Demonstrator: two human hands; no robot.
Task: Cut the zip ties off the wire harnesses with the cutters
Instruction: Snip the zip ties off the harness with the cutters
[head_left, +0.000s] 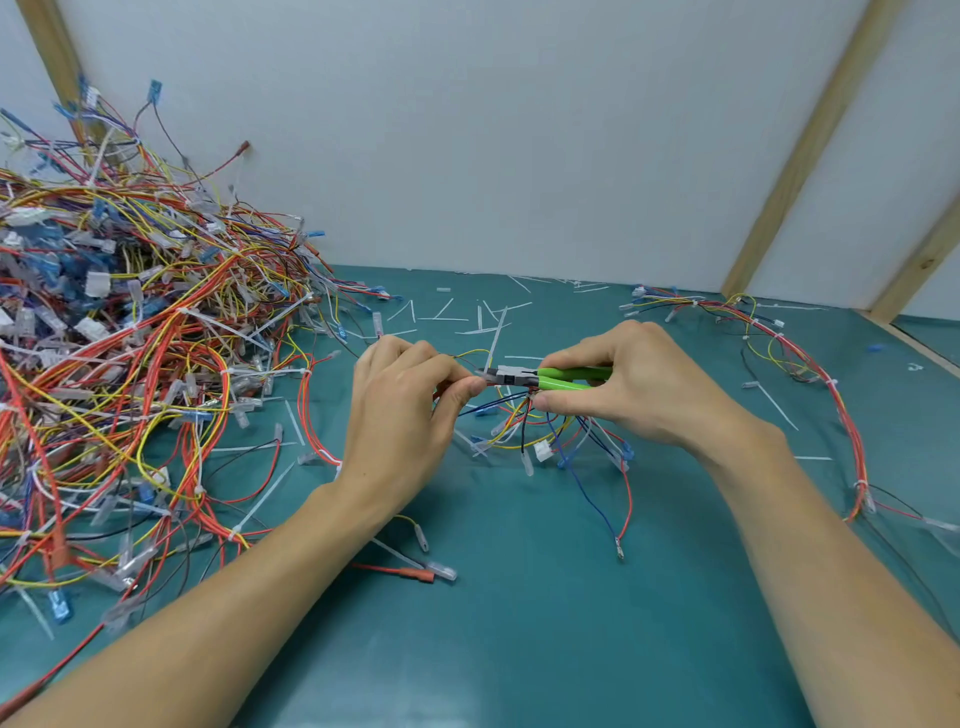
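My left hand (410, 395) pinches a bundle of a wire harness (561, 436) above the middle of the teal table. Its red, yellow, blue and black wires fan out below and to the right, ending in white and blue connectors. My right hand (634, 384) grips the green-handled cutters (540, 378), whose grey jaws point left and sit at the bundle right beside my left thumb. A white zip tie tail (496, 338) sticks up just behind the jaws.
A big tangled pile of harnesses (135, 364) fills the left side. Another harness (810, 374) lies stretched out at the right. Several cut white zip tie pieces (457, 312) lie scattered at the back of the teal mat (519, 623). Wooden frame posts (800, 156) stand at the right.
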